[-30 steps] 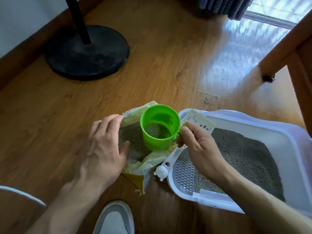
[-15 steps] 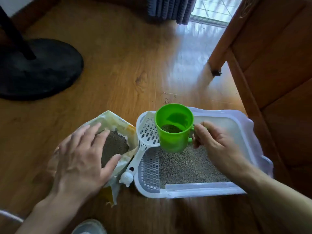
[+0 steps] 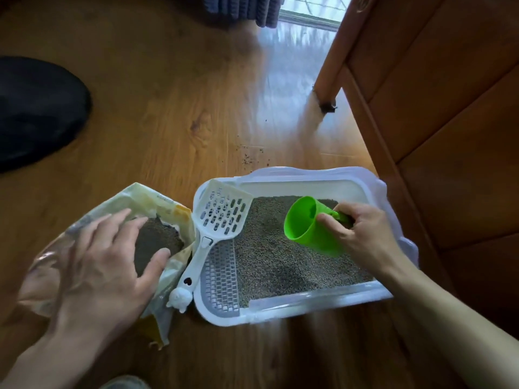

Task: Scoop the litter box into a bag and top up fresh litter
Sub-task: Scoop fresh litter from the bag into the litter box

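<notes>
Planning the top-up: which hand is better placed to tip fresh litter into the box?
Right hand: it grips the green cup, tilted above the litter box. Left hand rests on the litter bag.

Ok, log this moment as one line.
right hand: tips green plastic cup over white litter box | left hand: holds open litter bag

Open wooden floor stretches away beyond the white plastic litter tray and the crinkled pale litter bag, broken only by a round black stand base at far left. On the right, tall brown wooden furniture stands close along the tray's far side, leaving little room there. Between bag and tray, a white slotted plastic scoop lies propped across the tray's left rim, filling that gap. The tilted green plastic cup, held by the right hand, hangs over the tray's grey litter, while the left hand covers the bag's mouth.
</notes>
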Demonstrator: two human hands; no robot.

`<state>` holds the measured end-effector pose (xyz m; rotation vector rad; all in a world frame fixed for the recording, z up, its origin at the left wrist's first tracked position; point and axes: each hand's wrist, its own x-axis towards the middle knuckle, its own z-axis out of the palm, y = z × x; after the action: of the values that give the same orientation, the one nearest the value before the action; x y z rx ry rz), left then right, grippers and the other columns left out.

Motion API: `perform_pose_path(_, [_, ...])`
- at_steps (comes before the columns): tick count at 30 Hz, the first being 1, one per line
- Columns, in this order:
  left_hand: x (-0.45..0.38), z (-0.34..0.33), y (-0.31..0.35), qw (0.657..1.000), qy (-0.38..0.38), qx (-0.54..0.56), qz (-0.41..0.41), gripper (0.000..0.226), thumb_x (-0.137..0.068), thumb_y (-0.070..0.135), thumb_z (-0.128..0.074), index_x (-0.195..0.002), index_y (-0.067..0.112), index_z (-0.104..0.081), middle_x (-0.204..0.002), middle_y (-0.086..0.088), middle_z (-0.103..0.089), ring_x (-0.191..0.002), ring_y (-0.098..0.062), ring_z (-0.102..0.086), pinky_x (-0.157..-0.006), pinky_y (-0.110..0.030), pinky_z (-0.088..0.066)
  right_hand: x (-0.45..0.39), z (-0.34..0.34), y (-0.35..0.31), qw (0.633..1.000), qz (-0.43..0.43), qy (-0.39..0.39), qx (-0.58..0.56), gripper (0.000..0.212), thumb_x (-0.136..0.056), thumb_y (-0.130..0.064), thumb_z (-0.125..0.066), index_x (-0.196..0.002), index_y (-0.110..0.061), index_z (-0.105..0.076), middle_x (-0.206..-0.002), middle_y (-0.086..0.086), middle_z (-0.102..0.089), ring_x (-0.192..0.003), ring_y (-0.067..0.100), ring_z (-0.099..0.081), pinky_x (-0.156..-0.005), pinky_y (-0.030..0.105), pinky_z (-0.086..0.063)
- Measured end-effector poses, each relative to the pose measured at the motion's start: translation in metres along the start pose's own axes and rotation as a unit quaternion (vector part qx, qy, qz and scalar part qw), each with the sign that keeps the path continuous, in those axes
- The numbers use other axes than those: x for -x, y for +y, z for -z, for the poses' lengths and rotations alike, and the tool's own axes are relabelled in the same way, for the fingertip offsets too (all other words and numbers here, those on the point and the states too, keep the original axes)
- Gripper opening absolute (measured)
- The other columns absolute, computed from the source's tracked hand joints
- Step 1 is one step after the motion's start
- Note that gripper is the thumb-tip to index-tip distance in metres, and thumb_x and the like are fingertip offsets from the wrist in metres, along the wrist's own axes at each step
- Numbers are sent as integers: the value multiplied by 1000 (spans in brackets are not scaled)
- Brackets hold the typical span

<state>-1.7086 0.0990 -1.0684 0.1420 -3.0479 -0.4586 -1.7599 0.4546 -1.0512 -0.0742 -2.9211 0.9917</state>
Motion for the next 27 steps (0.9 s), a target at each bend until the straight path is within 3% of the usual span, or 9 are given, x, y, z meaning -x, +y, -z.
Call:
perform_pose_path(5, [6, -7, 10, 1000, -9, 7, -24, 71, -76, 63, -40, -124, 15, -65, -136, -9, -58, -127, -35, -47, -97, -58, -40, -7, 0, -9, 999, 38, -6, 21, 36, -84, -31, -75, -61, -9, -56, -50, -5, -38, -46, 6, -32, -45, 21, -26])
perform_pose_path(13, [8, -4, 4, 1000, 6, 15, -14, 69, -76, 61, -41, -121, 14, -66, -133, -9, -60, -124, -35, -49, -95, -58, -40, -11, 8, 15, 988, -14, 1, 155, 52, -81, -34, -78, -50, -18, -39, -46, -5, -36, -46, 6, -37, -45, 25, -27])
perform_pose_path(19, [8, -4, 8, 1000, 7, 16, -23, 68, -76, 59, -41, -119, 13, -67, -130, -11, -62, -122, -37, -50, -93, -58, -41, -9, 15, 14, 980, -23, -19, 198, 46, -79, -40, -77, -55, -18, -44, -52, -2, -44, -55, 23, -47, -53, 29, -30])
perform_pose_path(23, [9, -3, 12, 999, 1, 25, -23, 69, -76, 60, -41, -118, 13, -67, -129, -11, -62, -121, -37, -51, -94, -59, -42, -5, 18, 16, 982, -17, -23, 187, 43, -79, -39, -77, -55, -17, -48, -54, -1, -46, -57, 23, -47, -54, 31, -33])
perform_pose_path(27, [9, -5, 19, 999, -11, 24, -35, 68, -75, 60, -40, -118, 14, -67, -128, -10, -63, -121, -36, -52, -93, -57, -41, -4, 21, 20, 974, -24, -15, 224, 34, -77, -45, -77, -67, -16, -62, -66, 8, -59, -65, 29, -57, -56, 35, -46])
